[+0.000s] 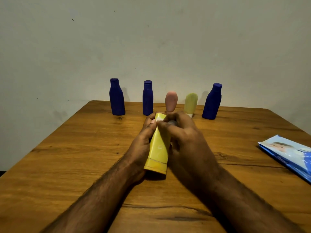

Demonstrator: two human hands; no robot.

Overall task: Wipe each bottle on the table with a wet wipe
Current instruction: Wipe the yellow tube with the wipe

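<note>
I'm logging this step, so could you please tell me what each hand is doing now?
Left hand: grips the yellow tube.
Right hand: fingers curled against the tube's top; a wipe cannot be made out.

A wooden table with dark grain and knots fills the lower frame, its far edge set against a plain, pale grey-green wall marked by a few small dark specks. The light is dim and even.
</note>
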